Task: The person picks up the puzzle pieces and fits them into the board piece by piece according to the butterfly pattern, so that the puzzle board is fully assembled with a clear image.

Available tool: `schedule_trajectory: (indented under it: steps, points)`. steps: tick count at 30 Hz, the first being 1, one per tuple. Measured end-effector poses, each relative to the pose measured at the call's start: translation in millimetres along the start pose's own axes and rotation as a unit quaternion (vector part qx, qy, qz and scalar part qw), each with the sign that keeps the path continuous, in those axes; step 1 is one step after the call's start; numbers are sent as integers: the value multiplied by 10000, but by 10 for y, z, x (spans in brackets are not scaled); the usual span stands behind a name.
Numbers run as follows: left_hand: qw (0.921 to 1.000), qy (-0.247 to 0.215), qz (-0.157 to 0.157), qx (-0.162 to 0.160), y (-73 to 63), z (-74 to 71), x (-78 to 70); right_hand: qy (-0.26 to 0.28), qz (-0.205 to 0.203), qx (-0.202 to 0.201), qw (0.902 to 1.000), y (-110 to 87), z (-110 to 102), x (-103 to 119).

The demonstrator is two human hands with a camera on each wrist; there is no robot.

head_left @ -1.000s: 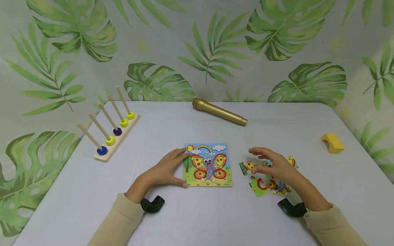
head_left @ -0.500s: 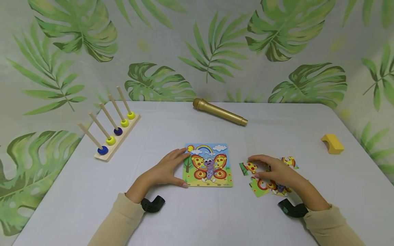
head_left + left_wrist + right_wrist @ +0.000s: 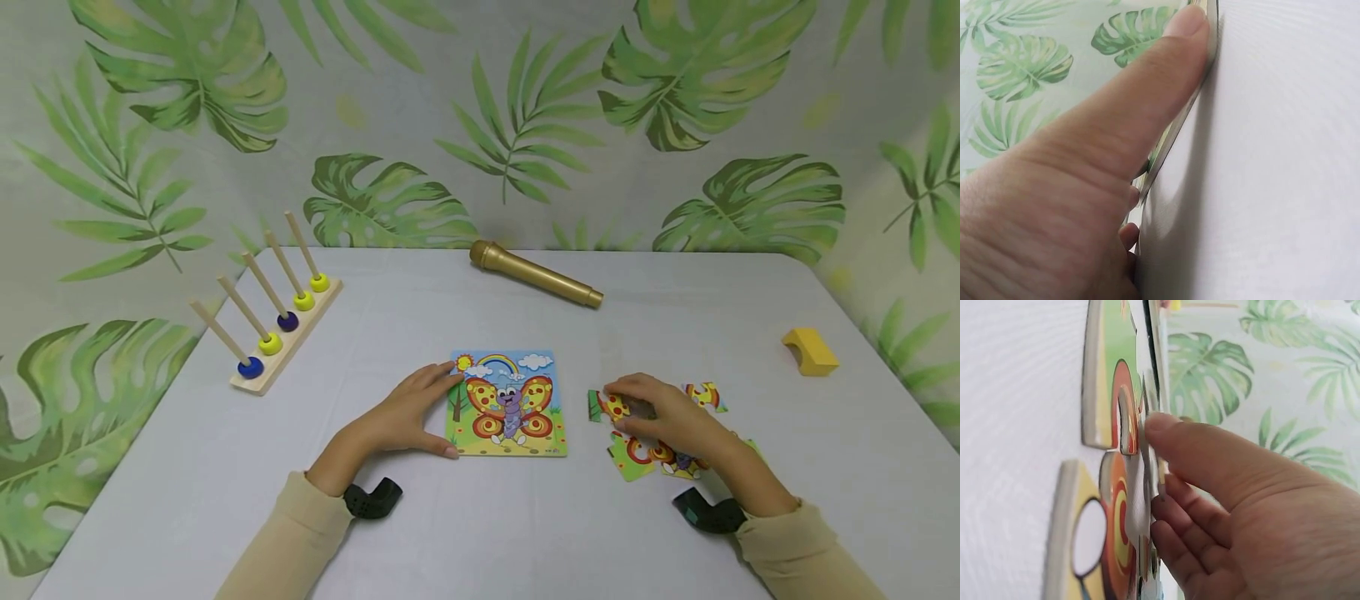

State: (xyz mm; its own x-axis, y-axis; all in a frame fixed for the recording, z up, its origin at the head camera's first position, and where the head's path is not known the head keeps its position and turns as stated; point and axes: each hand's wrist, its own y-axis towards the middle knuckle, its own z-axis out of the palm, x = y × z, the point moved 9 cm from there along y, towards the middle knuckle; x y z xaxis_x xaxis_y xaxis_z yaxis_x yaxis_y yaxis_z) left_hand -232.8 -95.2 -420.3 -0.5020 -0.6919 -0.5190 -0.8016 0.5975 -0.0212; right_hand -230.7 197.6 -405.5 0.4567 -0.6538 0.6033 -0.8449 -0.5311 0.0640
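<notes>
The jigsaw piece [image 3: 609, 406], printed with green ground and a red-edged yellow wing, lies on the counter [image 3: 480, 525] to the right of the butterfly picture board [image 3: 508, 408], with a narrow gap between. The right hand [image 3: 667, 414] is at the piece; the left hand [image 3: 403, 408] is beyond the board, well apart from it. The visible part of the piece runs roughly left to right; fingers cover some of it, so its full long axis cannot be confirmed.

Right hand: thumb and fingers nearly together, pinching the piece. Left hand: spread, thumb at the board's near left corner and fingers at its left side; no grip evident.

A lower-wing piece [image 3: 630, 458] and a butterfly-body piece [image 3: 684, 464] lie on the near side of the pinched piece.

Change from half a second earlier: the piece has shifted slightly rightward and its left edge sits squarer. Board and left hand show no appreciable movement.
</notes>
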Motion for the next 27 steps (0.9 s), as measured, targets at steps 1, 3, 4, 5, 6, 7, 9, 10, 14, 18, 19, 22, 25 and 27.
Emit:
schedule_trajectory:
  steps: [1, 3, 4, 5, 6, 7, 9, 10, 14, 18, 19, 22, 25, 27]
  points:
    - [10000, -3, 9, -2, -1, -2, -4, -23, -34, -51, 10000, 1, -12, 15]
    - [10000, 6, 4, 11, -2, 1, -4, 15, -145, -200, 9997, 3, -51, 70]
    - [10000, 11, -3, 11, 0, 4, -1, 17, -235, -299, 9993, 7, -74, 113]
    - [10000, 13, -1, 5, 0, 6, 1, 19, -341, -417, 9985, 12, -100, 163]
    - [10000, 10, 0, -3, 0, 6, 2, 9, -480, -543, 9974, 21, -125, 224]
    - [10000, 0, -12, -10, 0, 6, 5, 12, -628, -669, 9958, 32, -149, 294]
    - [10000, -6, -56, -10, 1, 10, 16, 58, -960, -901, 9913, 69, -183, 444]
    - [10000, -5, -69, -15, 1, 10, 20, 98, -1105, -982, 9890, 92, -190, 522]
    - [9999, 33, -131, 15, 5, 18, 37, 374, -1505, -1051, 9823, 220, -145, 825]
    - [9999, 67, -134, 8, 7, 19, 48, 603, -1564, -776, 9828, 389, 19, 1060]
    - [9999, 72, -130, 8, 7, 19, 49, 654, -1547, -674, 9835, 432, 74, 1102]
    - [9999, 87, -121, 29, 6, 21, 50, 727, -1478, -382, 9856, 565, 254, 1177]
    - [9999, 81, -101, 31, 5, 21, 48, 715, -1377, -185, 9877, 680, 412, 1208]
    - [9999, 64, -79, 17, 5, 19, 44, 684, -1313, -95, 9889, 743, 502, 1210]
